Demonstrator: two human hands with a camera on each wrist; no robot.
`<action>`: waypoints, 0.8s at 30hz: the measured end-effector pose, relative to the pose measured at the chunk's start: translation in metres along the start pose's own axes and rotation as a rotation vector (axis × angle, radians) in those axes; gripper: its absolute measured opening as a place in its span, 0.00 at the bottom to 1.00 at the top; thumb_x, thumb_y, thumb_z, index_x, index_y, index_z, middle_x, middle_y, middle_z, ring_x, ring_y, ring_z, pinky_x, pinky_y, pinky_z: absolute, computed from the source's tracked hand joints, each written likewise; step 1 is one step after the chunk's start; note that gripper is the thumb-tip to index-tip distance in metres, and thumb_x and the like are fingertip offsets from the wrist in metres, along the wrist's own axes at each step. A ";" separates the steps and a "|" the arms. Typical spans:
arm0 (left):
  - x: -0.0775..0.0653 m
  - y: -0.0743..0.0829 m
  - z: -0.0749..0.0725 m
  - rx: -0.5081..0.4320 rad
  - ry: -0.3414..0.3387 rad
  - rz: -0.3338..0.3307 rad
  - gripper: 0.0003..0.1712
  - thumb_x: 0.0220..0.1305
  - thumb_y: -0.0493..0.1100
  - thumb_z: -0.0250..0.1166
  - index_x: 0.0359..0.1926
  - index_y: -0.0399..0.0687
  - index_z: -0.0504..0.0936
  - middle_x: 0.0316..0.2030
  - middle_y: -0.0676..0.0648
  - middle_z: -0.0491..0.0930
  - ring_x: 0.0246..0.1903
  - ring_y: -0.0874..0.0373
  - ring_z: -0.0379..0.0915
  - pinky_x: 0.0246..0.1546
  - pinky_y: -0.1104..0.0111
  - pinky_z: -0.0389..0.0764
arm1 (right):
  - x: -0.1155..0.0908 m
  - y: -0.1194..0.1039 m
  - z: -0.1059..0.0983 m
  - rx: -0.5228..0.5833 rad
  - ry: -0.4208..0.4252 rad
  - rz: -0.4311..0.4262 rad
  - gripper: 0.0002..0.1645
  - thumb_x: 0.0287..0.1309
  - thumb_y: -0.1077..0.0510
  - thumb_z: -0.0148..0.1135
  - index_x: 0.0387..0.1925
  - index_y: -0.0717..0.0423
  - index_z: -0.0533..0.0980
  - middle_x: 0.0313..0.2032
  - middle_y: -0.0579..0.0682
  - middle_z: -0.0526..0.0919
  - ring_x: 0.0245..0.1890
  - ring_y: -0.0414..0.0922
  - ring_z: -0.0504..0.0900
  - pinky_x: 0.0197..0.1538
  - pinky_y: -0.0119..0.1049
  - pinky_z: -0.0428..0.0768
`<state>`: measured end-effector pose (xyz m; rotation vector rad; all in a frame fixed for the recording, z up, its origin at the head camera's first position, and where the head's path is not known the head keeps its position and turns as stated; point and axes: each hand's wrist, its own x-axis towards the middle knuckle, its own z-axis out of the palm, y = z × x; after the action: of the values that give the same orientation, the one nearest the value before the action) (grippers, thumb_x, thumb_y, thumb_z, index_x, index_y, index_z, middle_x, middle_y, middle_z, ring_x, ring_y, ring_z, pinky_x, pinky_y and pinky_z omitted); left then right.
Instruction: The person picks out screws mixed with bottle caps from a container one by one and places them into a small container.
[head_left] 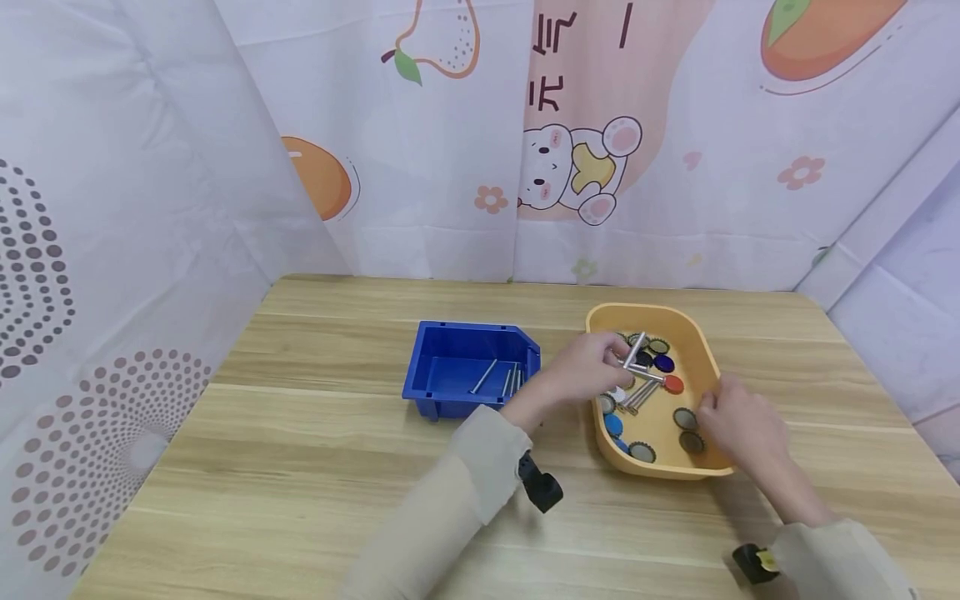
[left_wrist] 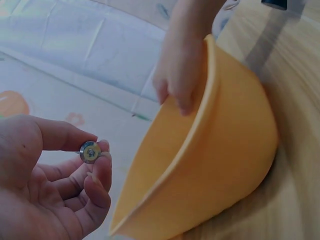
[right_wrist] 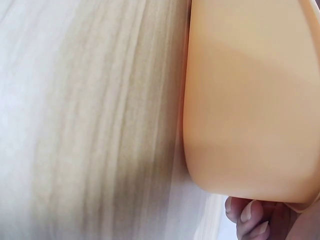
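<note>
My left hand is over the left side of a yellow plastic basin. Between thumb and fingers it pinches a long silver bolt, whose round socketed head faces the left wrist camera. Below, more bolts lie in the basin among bottle caps, including a red cap, a dark blue cap and several grey ones. At the basin's right wall, my right hand grips the rim, its fingers curled there; part of that grip is hidden.
Left of the basin stands a blue plastic bin with several bolts in it. Both stand on a wood-grain table. A printed curtain hangs behind the table's far edge.
</note>
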<state>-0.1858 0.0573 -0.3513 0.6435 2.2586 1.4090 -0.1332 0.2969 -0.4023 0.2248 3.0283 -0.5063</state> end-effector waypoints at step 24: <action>-0.061 -0.030 -0.084 0.171 0.111 0.027 0.15 0.66 0.38 0.62 0.53 0.40 0.78 0.33 0.47 0.80 0.28 0.61 0.73 0.27 0.74 0.72 | 0.001 0.000 0.000 0.000 0.002 0.002 0.18 0.67 0.52 0.39 0.33 0.63 0.68 0.21 0.57 0.72 0.21 0.50 0.71 0.19 0.41 0.64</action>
<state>-0.1876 -0.0500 -0.3384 0.6671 2.4866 1.3026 -0.1341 0.2971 -0.4024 0.2290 3.0300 -0.5064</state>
